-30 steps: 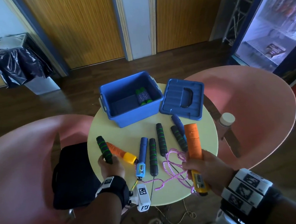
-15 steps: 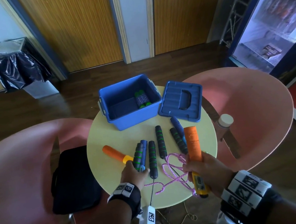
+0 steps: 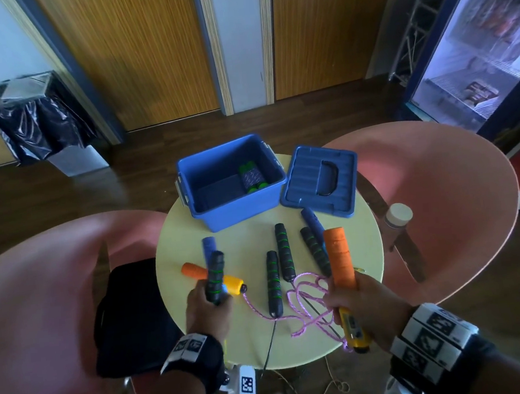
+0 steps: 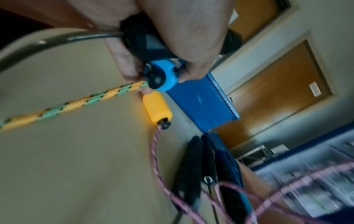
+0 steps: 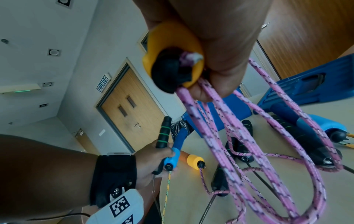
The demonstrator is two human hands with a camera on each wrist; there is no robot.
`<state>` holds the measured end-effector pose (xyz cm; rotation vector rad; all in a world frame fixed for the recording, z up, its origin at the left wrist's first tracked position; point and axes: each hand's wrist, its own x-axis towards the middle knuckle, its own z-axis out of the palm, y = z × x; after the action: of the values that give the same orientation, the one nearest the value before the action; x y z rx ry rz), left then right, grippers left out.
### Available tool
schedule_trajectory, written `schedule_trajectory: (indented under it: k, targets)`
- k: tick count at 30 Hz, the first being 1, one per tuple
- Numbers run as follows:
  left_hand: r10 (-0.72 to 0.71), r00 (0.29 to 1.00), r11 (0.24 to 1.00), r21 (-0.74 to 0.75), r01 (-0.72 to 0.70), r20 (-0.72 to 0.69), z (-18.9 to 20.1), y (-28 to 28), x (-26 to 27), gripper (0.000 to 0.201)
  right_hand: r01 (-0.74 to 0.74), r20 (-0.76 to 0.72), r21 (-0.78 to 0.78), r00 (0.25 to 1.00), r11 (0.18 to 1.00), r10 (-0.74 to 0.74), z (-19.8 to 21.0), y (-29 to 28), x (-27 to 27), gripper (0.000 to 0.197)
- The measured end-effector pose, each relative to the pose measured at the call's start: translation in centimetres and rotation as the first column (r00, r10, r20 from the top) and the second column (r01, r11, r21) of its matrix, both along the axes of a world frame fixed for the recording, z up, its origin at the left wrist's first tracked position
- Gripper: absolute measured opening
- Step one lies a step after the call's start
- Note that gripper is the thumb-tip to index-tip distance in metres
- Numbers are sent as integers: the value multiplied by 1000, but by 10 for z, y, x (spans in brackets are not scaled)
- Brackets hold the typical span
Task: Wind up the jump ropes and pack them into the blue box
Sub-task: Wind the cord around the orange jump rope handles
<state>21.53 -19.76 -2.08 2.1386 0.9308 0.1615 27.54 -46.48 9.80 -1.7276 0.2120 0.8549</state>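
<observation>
Left hand [image 3: 206, 310] now lifts black and blue handles [image 3: 214, 272] off surface [image 3: 352, 245]; right hand [image 3: 356, 298] grips orange handle [image 3: 340, 257], pink rope [image 3: 306, 297] looped. Blue box [image 3: 230, 183] behind holds one bundle. Risk: trailing ropes tangle, drag handles off.

Colours on the pale yellow round table [image 3: 353, 324]

Near the open blue plastic box [image 3: 241, 211]: black foam handles with green rings [image 3: 285, 254], an orange handle with yellow end [image 3: 341, 259], a pink braided rope with dark flecks [image 3: 306, 297], an orange-and-green braided rope [image 4: 76, 103].
</observation>
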Motion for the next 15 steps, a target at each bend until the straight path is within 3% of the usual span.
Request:
schedule_trajectory:
  k: [3,7,11,15]
  targets:
    - [127,990,990,64,-123,-58,-3,26,-15,13,-23,3,-4,1000,1000,23,1,1,1,14]
    - [213,941,975,118,-188,-264,-8,58,-24,22,-35,14,-19,999,999,35,0,2,2,12]
    - [184,868,983,110,-149,-461,-12,67,-12,19,-40,8,-2,999,999,41,2,7,1,16]
    - [120,797,985,174,-18,-592,-21,54,17,31,-28,-7,5,1000,1000,28,5,12,0,22]
